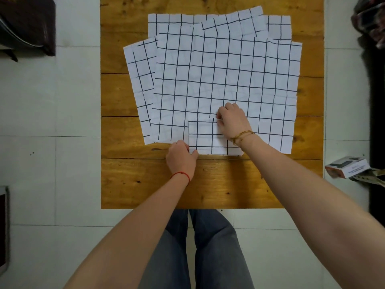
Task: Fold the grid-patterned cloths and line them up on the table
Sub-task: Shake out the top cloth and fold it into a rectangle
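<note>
A small folded grid-patterned cloth (208,138) lies at the near edge of a pile of flat white cloths with black grid lines. The top flat cloth (225,76) covers most of the pile; others stick out at the left (140,80) and the far side (233,19). My left hand (181,158) pinches the folded cloth's near left corner. My right hand (232,119) grips its far right corner, fingers curled over the edge. All lie on a wooden table (208,184).
The near strip of the table in front of the cloths is bare wood. A white tiled floor surrounds the table. A small box (345,166) lies on the floor at the right, dark objects at the upper left (27,24) and right edge.
</note>
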